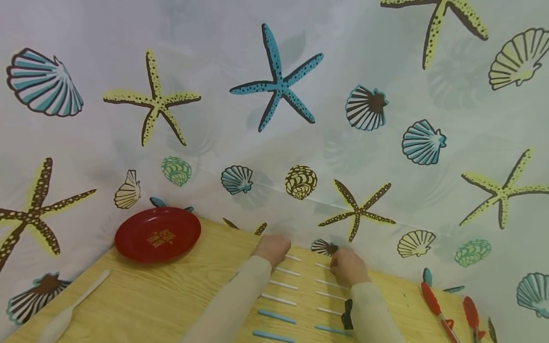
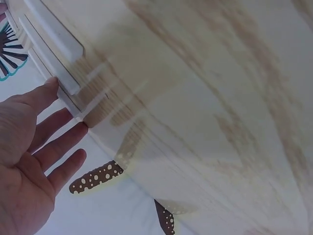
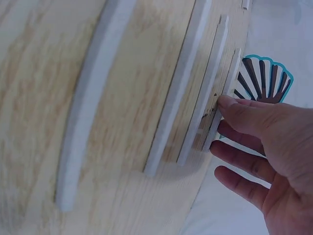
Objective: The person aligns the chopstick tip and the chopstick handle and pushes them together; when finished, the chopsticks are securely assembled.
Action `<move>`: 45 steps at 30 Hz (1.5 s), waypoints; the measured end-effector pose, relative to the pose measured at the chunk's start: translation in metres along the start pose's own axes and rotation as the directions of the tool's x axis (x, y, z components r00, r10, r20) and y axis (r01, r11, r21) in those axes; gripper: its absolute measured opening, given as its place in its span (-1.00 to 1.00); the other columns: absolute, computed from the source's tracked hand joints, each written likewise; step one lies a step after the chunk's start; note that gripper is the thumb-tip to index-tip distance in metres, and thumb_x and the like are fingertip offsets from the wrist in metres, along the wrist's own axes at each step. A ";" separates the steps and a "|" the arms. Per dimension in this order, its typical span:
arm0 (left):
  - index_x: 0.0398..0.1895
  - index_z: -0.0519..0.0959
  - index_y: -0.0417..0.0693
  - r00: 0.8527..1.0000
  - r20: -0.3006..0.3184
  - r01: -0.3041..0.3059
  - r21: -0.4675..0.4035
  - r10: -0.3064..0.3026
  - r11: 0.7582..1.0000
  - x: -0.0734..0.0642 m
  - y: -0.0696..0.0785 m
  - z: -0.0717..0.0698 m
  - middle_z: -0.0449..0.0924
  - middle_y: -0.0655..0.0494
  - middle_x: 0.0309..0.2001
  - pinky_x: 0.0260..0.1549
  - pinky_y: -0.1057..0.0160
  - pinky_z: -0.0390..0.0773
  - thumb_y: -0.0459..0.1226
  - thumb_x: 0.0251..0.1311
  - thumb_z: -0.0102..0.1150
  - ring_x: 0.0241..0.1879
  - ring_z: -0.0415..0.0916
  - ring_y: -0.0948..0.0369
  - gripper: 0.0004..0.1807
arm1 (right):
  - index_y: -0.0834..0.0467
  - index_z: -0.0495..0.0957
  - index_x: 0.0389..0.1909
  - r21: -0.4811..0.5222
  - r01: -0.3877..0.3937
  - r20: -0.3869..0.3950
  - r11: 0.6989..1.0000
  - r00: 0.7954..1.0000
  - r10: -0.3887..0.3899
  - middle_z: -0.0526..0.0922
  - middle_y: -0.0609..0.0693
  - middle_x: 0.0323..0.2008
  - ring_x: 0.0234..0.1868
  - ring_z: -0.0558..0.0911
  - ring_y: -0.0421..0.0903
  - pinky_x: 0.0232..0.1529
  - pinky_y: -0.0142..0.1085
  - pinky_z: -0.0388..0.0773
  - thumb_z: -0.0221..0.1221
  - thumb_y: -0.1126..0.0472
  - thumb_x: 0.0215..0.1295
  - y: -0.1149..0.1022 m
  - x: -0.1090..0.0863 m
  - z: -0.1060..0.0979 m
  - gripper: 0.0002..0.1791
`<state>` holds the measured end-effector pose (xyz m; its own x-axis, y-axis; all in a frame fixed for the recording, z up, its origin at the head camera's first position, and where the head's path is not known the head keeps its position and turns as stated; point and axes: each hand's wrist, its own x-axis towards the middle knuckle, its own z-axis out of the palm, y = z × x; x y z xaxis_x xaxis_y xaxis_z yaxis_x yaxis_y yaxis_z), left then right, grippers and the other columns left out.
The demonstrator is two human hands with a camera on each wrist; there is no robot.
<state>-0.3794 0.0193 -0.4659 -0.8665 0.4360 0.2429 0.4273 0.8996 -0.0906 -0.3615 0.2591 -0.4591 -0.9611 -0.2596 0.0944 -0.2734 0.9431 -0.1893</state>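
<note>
slim white sticks point(image 3: 177, 88), grained wooden table point(image 1: 150, 295)

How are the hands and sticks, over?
Left hand touching one white stick; right hand touching another. Plate left, tongs right, both clear of hands.

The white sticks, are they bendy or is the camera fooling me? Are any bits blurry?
Right wrist view: the nearest white stick looks curved, probably lens distortion; head view: the white sticks look straight; left wrist view: the table looks blurry, with a dim shadow near the left hand.
</note>
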 end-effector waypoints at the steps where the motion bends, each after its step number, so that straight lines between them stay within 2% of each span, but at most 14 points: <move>1: -0.60 0.62 0.06 1.000 -0.005 0.000 0.011 0.000 1.000 0.001 0.000 0.000 0.57 0.21 -0.54 -0.51 0.21 0.62 -0.17 0.03 0.52 -0.47 0.55 0.26 -0.77 | 0.09 0.69 -0.49 -0.005 0.003 -0.002 1.000 1.000 -0.003 0.62 -0.09 -0.42 -0.39 0.61 -0.07 -0.33 -0.10 0.61 0.39 0.31 0.17 0.000 0.000 0.000 -0.89; 5: -0.59 0.64 0.06 1.000 -0.024 -0.005 0.051 0.007 0.999 0.002 0.002 -0.002 0.58 0.20 -0.53 -0.52 0.23 0.62 -0.20 0.05 0.51 -0.48 0.55 0.28 -0.80 | 0.10 0.64 -0.47 -0.019 0.011 -0.011 1.000 1.000 -0.011 0.57 -0.08 -0.42 -0.40 0.56 -0.09 -0.35 -0.13 0.58 0.37 0.29 0.21 -0.002 -0.001 0.002 -0.89; 11: -0.53 0.68 0.05 0.995 -0.095 -0.018 0.109 0.028 0.994 0.000 0.003 0.000 0.60 0.17 -0.53 -0.58 0.25 0.61 -0.31 0.14 0.41 -0.51 0.56 0.28 -0.86 | 0.16 0.58 -0.43 0.022 0.022 0.010 1.000 1.000 -0.022 0.53 -0.05 -0.45 -0.42 0.52 -0.10 -0.34 -0.12 0.55 0.28 0.35 0.29 -0.003 -0.003 0.004 -0.88; 13: -0.49 0.68 0.05 0.995 -0.088 -0.027 0.112 0.037 0.993 0.000 0.003 -0.001 0.60 0.17 -0.51 -0.54 0.25 0.62 -0.32 0.13 0.41 -0.48 0.56 0.27 -0.89 | 0.19 0.55 -0.42 0.035 0.033 0.004 0.999 0.999 -0.033 0.53 -0.02 -0.46 -0.41 0.54 -0.07 -0.31 -0.09 0.56 0.21 0.37 0.32 -0.003 -0.002 0.002 -0.89; 16: -0.45 0.64 0.04 0.997 -0.044 -0.064 0.081 0.068 0.995 0.001 0.006 -0.007 0.60 0.17 -0.47 -0.47 0.26 0.62 -0.34 0.15 0.39 -0.43 0.56 0.25 -0.89 | 0.21 0.51 -0.38 0.061 0.062 -0.012 0.996 0.998 -0.061 0.53 0.00 -0.45 -0.39 0.55 -0.04 -0.28 -0.07 0.55 0.12 0.40 0.36 -0.003 -0.002 -0.003 -0.89; 19: -0.41 0.56 0.00 0.990 -0.008 -0.138 0.018 0.138 0.990 0.001 0.009 -0.017 0.57 0.17 -0.47 -0.46 0.29 0.59 -0.36 0.20 0.34 -0.41 0.55 0.24 -0.86 | 0.21 0.52 -0.33 0.085 0.123 -0.037 0.989 0.992 -0.120 0.55 -0.02 -0.42 -0.36 0.56 -0.04 -0.25 -0.08 0.55 0.14 0.45 0.35 -0.002 -0.005 -0.010 -0.90; 22: -0.36 0.51 -0.01 0.979 0.003 -0.206 -0.037 0.206 0.978 0.000 0.010 -0.027 0.56 0.17 -0.45 -0.47 0.33 0.56 -0.38 0.23 0.32 -0.39 0.56 0.24 -0.84 | 0.22 0.61 -0.25 0.096 0.188 -0.035 0.978 0.982 -0.185 0.60 -0.02 -0.41 -0.37 0.60 -0.07 -0.27 -0.14 0.59 0.22 0.51 0.27 -0.002 -0.011 -0.019 -0.85; 26: -0.21 0.59 -0.01 0.973 0.004 -0.231 -0.095 0.233 0.968 -0.005 0.003 -0.040 0.63 0.18 -0.31 -0.37 0.36 0.57 -0.43 0.18 0.35 -0.30 0.59 0.26 -0.80 | 0.22 0.69 -0.12 0.056 0.246 -0.028 0.968 0.969 -0.245 0.67 0.03 -0.36 -0.35 0.64 -0.07 -0.30 -0.17 0.62 0.27 0.54 0.19 -0.007 -0.019 -0.034 -0.73; 30: -0.08 0.67 -0.03 0.964 0.009 -0.261 -0.171 0.266 0.950 -0.014 -0.007 -0.054 0.66 0.15 -0.17 -0.22 0.36 0.58 -0.50 0.15 0.35 -0.18 0.60 0.24 -0.70 | 0.20 0.67 -0.09 0.015 0.301 -0.057 0.954 0.952 -0.300 0.69 0.05 -0.27 -0.27 0.66 -0.02 -0.23 -0.14 0.62 0.27 0.53 0.20 -0.016 -0.029 -0.051 -0.71; 33: -0.10 0.69 -0.08 0.954 -0.006 -0.292 -0.235 0.299 0.927 -0.023 -0.012 -0.066 0.64 0.10 -0.16 -0.16 0.35 0.57 -0.48 0.22 0.29 -0.15 0.59 0.20 -0.78 | 0.15 0.63 -0.11 0.011 0.333 -0.066 0.943 0.941 -0.331 0.68 0.03 -0.25 -0.25 0.66 -0.03 -0.24 -0.14 0.61 0.24 0.49 0.26 -0.024 -0.042 -0.062 -0.74; 38: -0.18 0.68 -0.09 0.938 -0.078 -0.345 -0.313 0.338 0.885 -0.043 -0.015 -0.081 0.55 0.13 -0.28 -0.21 0.34 0.55 -0.35 0.37 0.18 -0.25 0.53 0.22 -0.90 | 0.04 0.55 -0.13 0.000 0.392 -0.097 0.920 0.916 -0.390 0.64 -0.06 -0.29 -0.38 0.60 -0.16 -0.38 -0.23 0.55 0.22 0.39 0.34 -0.039 -0.070 -0.075 -0.80; 43: -0.21 0.67 -0.05 0.923 -0.115 -0.383 -0.359 0.367 0.851 -0.068 -0.014 -0.091 0.45 0.22 -0.35 -0.31 0.41 0.51 -0.28 0.39 0.18 -0.35 0.46 0.31 -0.91 | -0.01 0.52 -0.13 -0.041 0.434 -0.160 0.900 0.886 -0.435 0.61 -0.17 -0.30 -0.44 0.56 -0.22 -0.45 -0.29 0.52 0.23 0.33 0.35 -0.050 -0.091 -0.079 -0.80; 45: -0.20 0.66 -0.05 0.915 -0.134 -0.403 -0.383 0.381 0.831 -0.076 -0.012 -0.093 0.45 0.21 -0.33 -0.32 0.42 0.51 -0.29 0.39 0.17 -0.34 0.46 0.32 -0.91 | -0.02 0.52 -0.12 -0.047 0.437 -0.176 0.898 0.881 -0.438 0.61 -0.17 -0.30 -0.45 0.55 -0.24 -0.47 -0.30 0.51 0.23 0.32 0.36 -0.052 -0.097 -0.079 -0.81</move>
<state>-0.2948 -0.0269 -0.3933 -0.5951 0.7383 0.3175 0.8030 0.5627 0.1965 -0.2509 0.2518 -0.3814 -0.7203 -0.6056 0.3382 -0.6639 0.7432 -0.0832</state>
